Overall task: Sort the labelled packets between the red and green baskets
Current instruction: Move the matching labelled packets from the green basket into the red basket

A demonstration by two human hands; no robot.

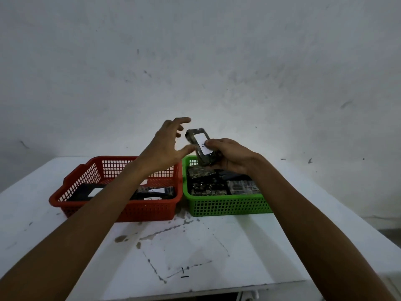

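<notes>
My right hand (230, 156) grips a dark packet (200, 141) with a white label, held tilted above the back left corner of the green basket (227, 206). My left hand (167, 145) hovers just left of the packet with fingers spread, its thumb close to the packet's side; whether it touches is unclear. The green basket holds several dark packets (206, 185). The red basket (112, 211) stands to the left, with a few labelled packets (154, 193) lying flat, partly hidden by my left forearm.
Both baskets stand side by side on a white table (195, 246) with stains and drawn marks near the front. A grey wall (195, 61) rises right behind the baskets. The table's right edge drops off at the far right.
</notes>
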